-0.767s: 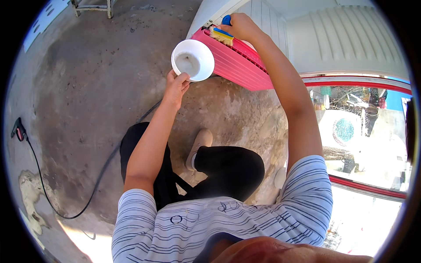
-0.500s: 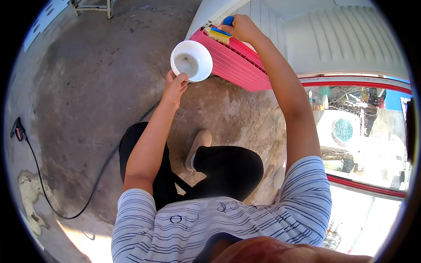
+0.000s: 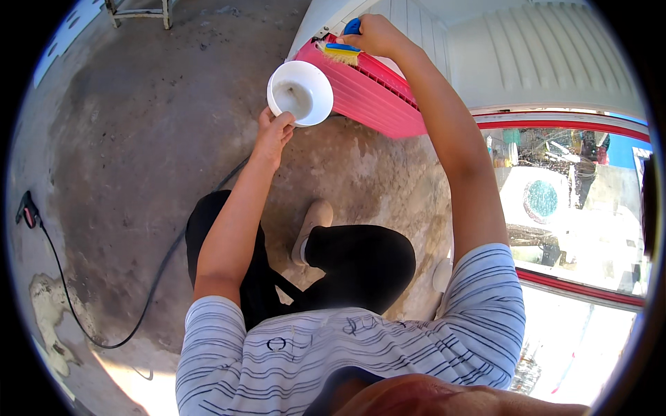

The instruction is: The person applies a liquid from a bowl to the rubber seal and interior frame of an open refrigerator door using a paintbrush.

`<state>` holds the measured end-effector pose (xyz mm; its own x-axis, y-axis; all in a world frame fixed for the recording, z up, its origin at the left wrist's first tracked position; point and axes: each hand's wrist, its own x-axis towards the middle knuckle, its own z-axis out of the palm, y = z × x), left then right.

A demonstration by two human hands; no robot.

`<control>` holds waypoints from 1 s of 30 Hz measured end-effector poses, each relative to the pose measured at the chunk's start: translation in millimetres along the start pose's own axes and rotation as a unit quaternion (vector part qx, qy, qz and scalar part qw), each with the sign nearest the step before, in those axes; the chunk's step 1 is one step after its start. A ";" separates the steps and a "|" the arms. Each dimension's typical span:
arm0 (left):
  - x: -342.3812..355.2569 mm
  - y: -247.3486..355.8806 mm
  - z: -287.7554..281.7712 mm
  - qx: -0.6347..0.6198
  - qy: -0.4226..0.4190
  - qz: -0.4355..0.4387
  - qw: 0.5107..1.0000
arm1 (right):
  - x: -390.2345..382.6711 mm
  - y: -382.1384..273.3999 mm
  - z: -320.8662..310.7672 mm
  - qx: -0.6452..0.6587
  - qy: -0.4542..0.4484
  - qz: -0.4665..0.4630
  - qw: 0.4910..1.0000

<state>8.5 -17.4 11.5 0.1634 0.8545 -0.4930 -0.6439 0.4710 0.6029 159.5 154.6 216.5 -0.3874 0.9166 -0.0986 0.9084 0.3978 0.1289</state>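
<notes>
My left hand (image 3: 275, 135) grips the rim of a white bowl (image 3: 317, 90), tilted toward me with some cloudy liquid in the bottom. Closed round the blue handle of a scrub brush (image 3: 342, 53), my right hand (image 3: 373, 36) is at the top of a pink panel (image 3: 368, 104). The brush has a blue and yellow back, and its pale bristles rest against the panel's upper edge near its left corner. A row of dark slots runs along that edge. The bowl is just left of the panel, in front of its lower left part.
Behind the panel stands a white cabinet (image 3: 555, 59) with ribbed walls. A red-framed glass pane (image 3: 590, 201) is at the right. On the concrete floor (image 3: 139, 125) a black hose (image 3: 158, 277) runs to a spray gun (image 3: 28, 210) at the left. A stool (image 3: 139, 12) stands far off.
The brush and my right hand have shifted slightly up and left along the panel's top edge. The bowl has moved a little left with my left hand, and the whole view has shifted slightly.
</notes>
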 end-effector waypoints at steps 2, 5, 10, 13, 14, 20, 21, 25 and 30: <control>-5.5 6.1 3.4 0.027 0.000 0.002 1.000 | -13.0 -5.7 -4.5 0.018 0.044 0.017 0.999; -0.1 2.0 -1.7 0.051 0.032 0.049 0.997 | -51.0 -47.5 -10.7 0.228 0.035 0.064 0.971; 14.1 -10.0 -5.6 0.071 0.036 0.093 0.992 | -62.4 -49.5 73.0 0.287 0.019 0.107 0.952; 18.3 -17.4 -6.7 0.063 0.027 0.073 0.995 | -68.4 -50.7 100.3 0.325 0.034 0.108 0.939; 17.5 -17.3 -6.4 0.059 0.024 0.063 0.996 | -70.8 -51.9 106.7 0.324 0.027 0.107 0.940; 28.4 -25.1 -8.2 0.104 0.036 0.088 0.990 | -92.1 -66.1 80.3 0.347 0.092 0.131 0.924; 28.8 -24.8 -9.4 0.112 0.032 0.082 0.990 | -95.4 -66.8 73.9 0.378 0.126 0.157 0.904; 10.4 -13.9 5.9 0.130 0.054 0.100 0.985 | -111.5 -44.4 85.2 0.379 0.063 0.141 0.912; 15.5 -16.1 1.5 0.148 0.060 0.105 0.982 | -108.2 -28.5 50.8 0.383 0.060 0.153 0.909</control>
<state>22.5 -11.4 -4.9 -0.0509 0.9159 -0.3981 -0.4059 0.3452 0.8462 183.6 42.1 173.4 -0.0711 0.9957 -0.0600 0.8018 0.0213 -0.5972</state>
